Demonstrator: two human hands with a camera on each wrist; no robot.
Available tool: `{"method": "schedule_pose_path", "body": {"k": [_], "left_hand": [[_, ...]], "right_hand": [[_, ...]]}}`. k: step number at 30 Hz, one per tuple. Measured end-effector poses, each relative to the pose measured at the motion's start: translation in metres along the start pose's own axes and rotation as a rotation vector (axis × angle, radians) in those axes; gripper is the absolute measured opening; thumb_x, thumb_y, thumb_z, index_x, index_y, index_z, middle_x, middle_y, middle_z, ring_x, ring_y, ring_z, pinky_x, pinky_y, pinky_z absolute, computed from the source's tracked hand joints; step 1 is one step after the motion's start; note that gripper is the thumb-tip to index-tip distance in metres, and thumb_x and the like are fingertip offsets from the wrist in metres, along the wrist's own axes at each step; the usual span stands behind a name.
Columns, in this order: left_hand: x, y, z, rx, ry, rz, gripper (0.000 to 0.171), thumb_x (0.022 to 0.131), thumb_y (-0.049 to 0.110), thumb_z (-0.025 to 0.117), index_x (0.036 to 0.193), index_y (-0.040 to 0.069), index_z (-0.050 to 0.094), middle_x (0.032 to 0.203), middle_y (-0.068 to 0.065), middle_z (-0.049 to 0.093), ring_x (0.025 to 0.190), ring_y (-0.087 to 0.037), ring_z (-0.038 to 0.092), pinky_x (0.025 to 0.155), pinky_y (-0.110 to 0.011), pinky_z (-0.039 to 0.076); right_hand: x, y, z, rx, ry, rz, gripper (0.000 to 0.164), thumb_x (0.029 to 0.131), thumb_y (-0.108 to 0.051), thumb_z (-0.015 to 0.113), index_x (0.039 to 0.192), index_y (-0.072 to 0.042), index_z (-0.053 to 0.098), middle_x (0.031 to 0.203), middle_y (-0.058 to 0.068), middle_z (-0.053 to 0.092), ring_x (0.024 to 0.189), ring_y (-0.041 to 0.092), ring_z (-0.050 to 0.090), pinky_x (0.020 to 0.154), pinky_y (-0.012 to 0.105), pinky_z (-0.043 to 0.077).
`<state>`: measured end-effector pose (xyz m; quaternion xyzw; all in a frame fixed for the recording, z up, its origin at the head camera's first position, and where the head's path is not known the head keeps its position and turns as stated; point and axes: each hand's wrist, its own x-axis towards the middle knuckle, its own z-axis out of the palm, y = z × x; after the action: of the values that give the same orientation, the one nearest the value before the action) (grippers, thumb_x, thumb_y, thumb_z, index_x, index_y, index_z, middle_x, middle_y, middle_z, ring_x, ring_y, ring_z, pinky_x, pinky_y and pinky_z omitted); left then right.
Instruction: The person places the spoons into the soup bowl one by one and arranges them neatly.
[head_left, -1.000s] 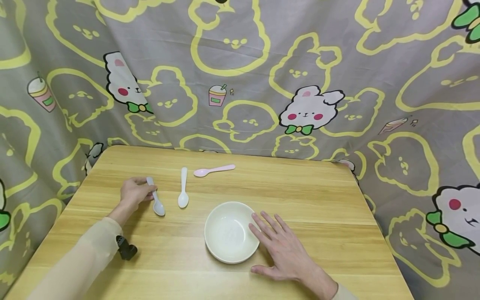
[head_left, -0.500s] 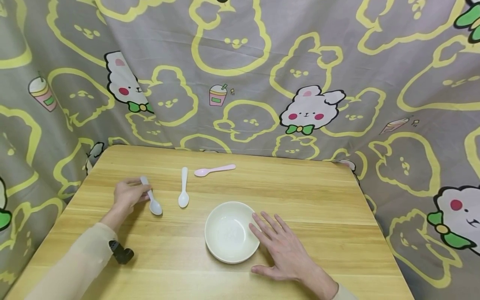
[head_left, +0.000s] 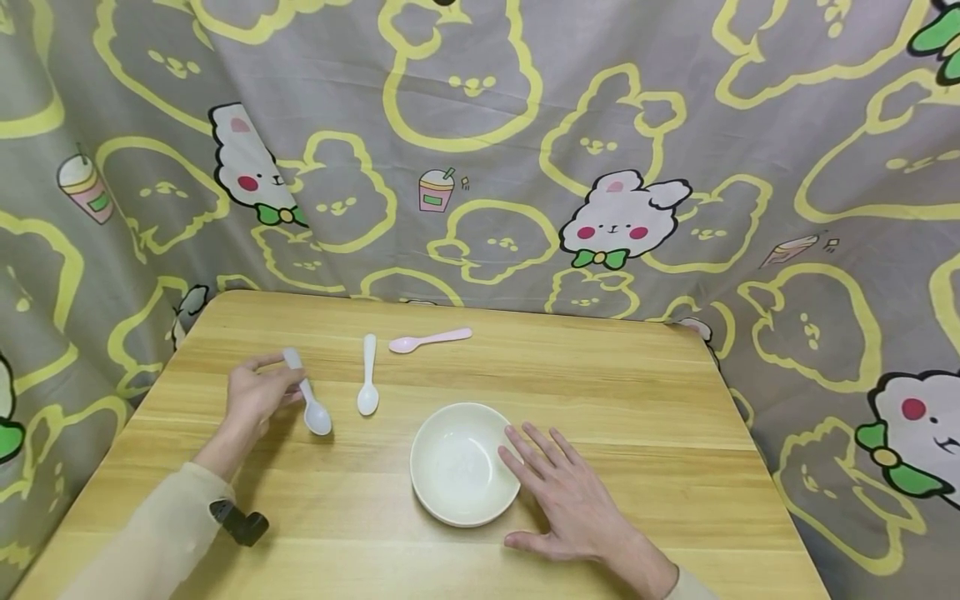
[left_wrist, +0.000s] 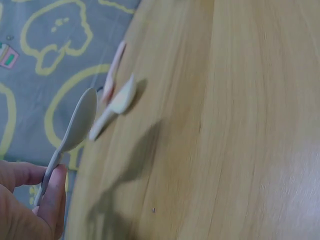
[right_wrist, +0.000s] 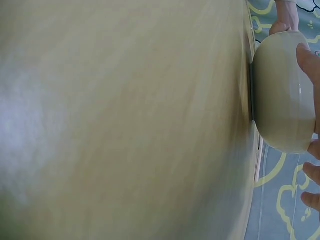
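Note:
My left hand (head_left: 258,392) pinches a pale grey spoon (head_left: 317,416) by its handle, the bowl end pointing toward the near side. In the left wrist view this spoon (left_wrist: 81,120) is raised over the table, and its shadow falls to the right. My right hand (head_left: 570,504) has its fingers spread, fingertips overlapping the right rim of a cream bowl (head_left: 459,467). The right wrist view shows the same bowl (right_wrist: 280,92) from the side, with fingers beside it. A white spoon (head_left: 367,397) lies to the right of the held one, and a pink spoon (head_left: 431,339) lies farther back.
The wooden table (head_left: 637,375) has its back edge against a grey curtain (head_left: 495,175) with yellow outlines and rabbit faces, which also hangs at both sides. A black device (head_left: 242,522) sits on the left wrist.
My left hand has shifted a little left with the grey spoon, whose bowl end then swung slightly back to the right. The right hand and the bowl have stayed in place.

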<state>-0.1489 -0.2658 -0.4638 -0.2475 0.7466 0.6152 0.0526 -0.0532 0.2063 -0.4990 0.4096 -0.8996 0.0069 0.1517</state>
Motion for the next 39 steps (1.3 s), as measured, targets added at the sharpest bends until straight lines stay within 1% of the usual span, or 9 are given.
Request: {"method": "schedule_pose_path", "body": {"k": [2,5,10,15,19,25,29,35,39], "left_hand": [[-0.004,0.002,0.002,-0.015,-0.001,0.003,0.073,0.1,0.011,0.069,0.162,-0.002,0.032,0.108,0.001,0.063,0.076,0.001,0.07,0.078,-0.019,0.066],[-0.008,0.004,0.006,-0.026,-0.011,0.012,0.073,0.101,0.011,0.07,0.162,-0.001,0.032,0.106,0.003,0.063,0.077,0.001,0.07,0.077,-0.019,0.066],[-0.016,0.009,0.013,-0.04,-0.03,0.023,0.073,0.1,0.01,0.07,0.162,-0.001,0.032,0.1,0.007,0.064,0.077,0.0,0.07,0.077,-0.019,0.066],[-0.024,0.013,0.02,-0.031,-0.043,0.052,0.072,0.101,0.009,0.069,0.162,-0.001,0.032,0.106,0.002,0.062,0.078,0.0,0.069,0.078,-0.019,0.066],[-0.03,0.017,0.027,-0.035,-0.054,0.069,0.073,0.1,0.009,0.069,0.162,-0.001,0.032,0.11,0.0,0.061,0.078,0.0,0.069,0.08,-0.02,0.066],[-0.037,0.018,0.034,-0.051,-0.065,0.076,0.071,0.101,0.009,0.069,0.161,-0.002,0.032,0.111,-0.002,0.061,0.078,-0.002,0.071,0.081,-0.021,0.066],[-0.04,0.018,0.036,-0.068,-0.059,0.077,0.071,0.101,0.009,0.069,0.161,-0.001,0.032,0.111,-0.002,0.06,0.078,-0.002,0.071,0.081,-0.021,0.066],[-0.047,0.021,0.04,-0.093,-0.056,0.086,0.072,0.1,0.008,0.07,0.161,0.001,0.033,0.112,-0.001,0.059,0.079,-0.002,0.071,0.082,-0.022,0.067],[-0.052,0.024,0.045,-0.108,-0.054,0.1,0.072,0.099,0.006,0.071,0.16,0.001,0.034,0.115,-0.003,0.057,0.077,-0.003,0.071,0.08,-0.022,0.067]], "right_hand": [[0.0,0.0,0.0,0.003,-0.005,0.004,0.109,0.083,-0.087,0.056,0.164,-0.017,0.038,0.174,0.008,0.032,0.158,0.034,0.038,0.129,0.053,0.026],[0.0,0.0,0.0,0.004,-0.007,0.008,0.108,0.084,-0.088,0.055,0.164,-0.017,0.038,0.174,0.008,0.032,0.158,0.034,0.038,0.129,0.053,0.029],[-0.001,0.0,0.0,-0.005,0.004,0.006,0.106,0.087,-0.089,0.048,0.164,-0.017,0.039,0.173,0.008,0.034,0.157,0.034,0.04,0.131,0.052,0.025],[-0.001,0.0,-0.002,-0.008,-0.013,0.013,0.105,0.089,-0.091,0.041,0.164,-0.018,0.039,0.174,0.007,0.033,0.158,0.033,0.039,0.129,0.053,0.029],[-0.001,0.0,-0.002,-0.006,-0.025,0.016,0.106,0.087,-0.091,0.044,0.164,-0.018,0.038,0.175,0.007,0.031,0.158,0.032,0.038,0.128,0.053,0.031],[0.0,-0.001,-0.001,-0.002,-0.014,0.009,0.11,0.082,-0.087,0.057,0.164,-0.017,0.038,0.174,0.008,0.032,0.158,0.033,0.038,0.134,0.05,0.021],[0.0,-0.001,-0.001,-0.007,-0.006,0.003,0.109,0.083,-0.088,0.055,0.164,-0.016,0.039,0.174,0.008,0.032,0.157,0.034,0.039,0.136,0.049,0.018],[0.0,-0.001,-0.001,-0.007,-0.006,0.002,0.106,0.087,-0.09,0.046,0.164,-0.017,0.038,0.174,0.008,0.033,0.158,0.034,0.038,0.133,0.05,0.021],[0.0,-0.001,-0.002,-0.001,-0.004,0.002,0.106,0.087,-0.089,0.048,0.164,-0.016,0.039,0.174,0.008,0.033,0.157,0.034,0.038,0.132,0.049,0.019]]}}
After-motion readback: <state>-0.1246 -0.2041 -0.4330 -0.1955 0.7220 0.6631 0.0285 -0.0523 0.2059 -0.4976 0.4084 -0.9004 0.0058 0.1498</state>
